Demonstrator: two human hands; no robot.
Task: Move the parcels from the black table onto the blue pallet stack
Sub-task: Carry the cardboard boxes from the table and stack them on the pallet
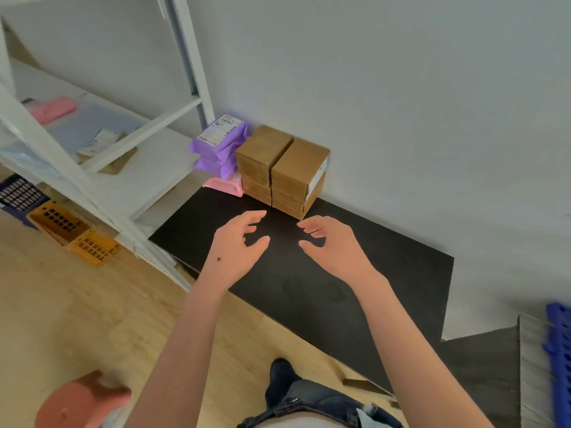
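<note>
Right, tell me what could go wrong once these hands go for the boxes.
1. The cardboard boxes stand two high in two tight columns. The left hand and right hand, both empty, might lift one column and knock the other.
2. The purple mailers are piled on a pink mailer right beside the boxes. Pulling the near column away could tip them off the black table.

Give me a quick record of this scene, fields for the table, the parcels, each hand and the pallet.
table: black table, against the wall
parcels: brown boxes stacked in two columns; purple mailers piled on a pink mailer
left hand: empty, above the table
right hand: empty, above the table
pallet: blue pallet stack, right edge of view
</note>
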